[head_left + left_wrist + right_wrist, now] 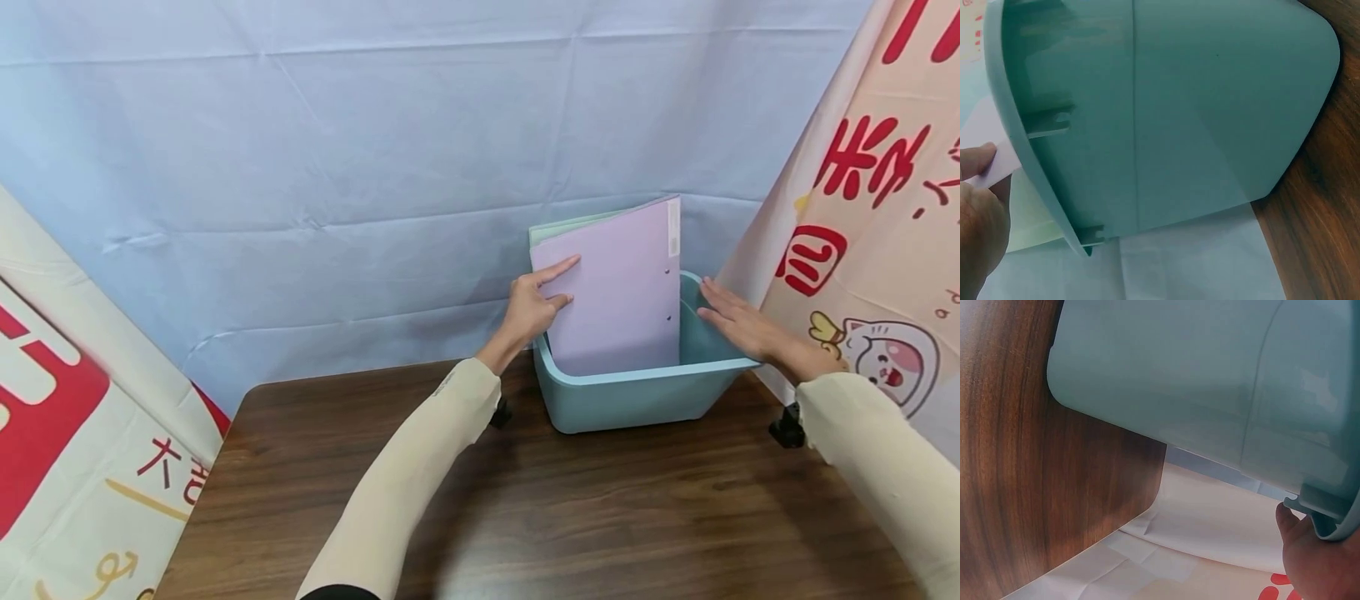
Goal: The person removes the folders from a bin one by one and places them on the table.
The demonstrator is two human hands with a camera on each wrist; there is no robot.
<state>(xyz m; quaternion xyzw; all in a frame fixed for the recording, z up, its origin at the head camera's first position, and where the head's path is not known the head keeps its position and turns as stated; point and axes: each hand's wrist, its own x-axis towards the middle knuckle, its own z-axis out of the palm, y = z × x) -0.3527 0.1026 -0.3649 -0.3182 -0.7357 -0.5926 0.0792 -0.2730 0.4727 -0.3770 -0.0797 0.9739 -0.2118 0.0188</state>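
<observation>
A light purple file folder [615,292], with a white label and two small rivets along its right edge, stands tilted in a blue-green plastic bin [645,404]. Behind it, a pale green folder [558,227] shows along the top. My left hand [528,308] pinches the purple folder's left edge, thumb and index finger on its front; the left wrist view shows the thumb on that folder [1004,159]. At the bin's right end, my right hand [742,325] rests on the rim with fingers extended. In the right wrist view, one fingertip shows beneath the rim [1335,528].
The bin stands at the back right of a dark wooden table [600,508]. A light blue cloth [337,167] hangs behind the table. Printed cloths hang at the left [90,433] and right [885,275].
</observation>
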